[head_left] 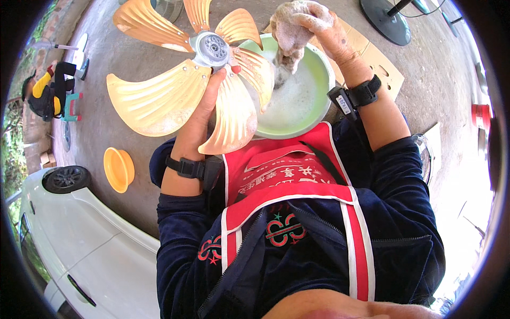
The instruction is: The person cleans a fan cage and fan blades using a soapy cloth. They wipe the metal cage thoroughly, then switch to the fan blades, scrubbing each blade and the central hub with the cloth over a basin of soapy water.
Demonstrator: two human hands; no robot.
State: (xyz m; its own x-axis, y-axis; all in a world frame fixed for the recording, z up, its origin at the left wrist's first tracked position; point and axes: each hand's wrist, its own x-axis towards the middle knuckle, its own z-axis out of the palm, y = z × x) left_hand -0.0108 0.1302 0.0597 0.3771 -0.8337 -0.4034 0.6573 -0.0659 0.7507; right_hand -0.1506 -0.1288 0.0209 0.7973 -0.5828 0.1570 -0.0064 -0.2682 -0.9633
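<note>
My left hand grips a yellow-orange fan impeller from behind, close to its grey hub. The thumb shows beneath the hub; the other fingers are mostly hidden by the blades. Some foam clings to the blade edges. In my right hand is a bunched, soapy cloth, raised over a light green basin. Sudsy water fills the basin's bottom, and a dark thing below the cloth is too unclear to name. The impeller partly covers the basin's left rim.
Flattened cardboard lies under and beside the basin. A round black stand base is at upper right, a fan grille right. Leftward are a yellow basin, a white car and a seated person.
</note>
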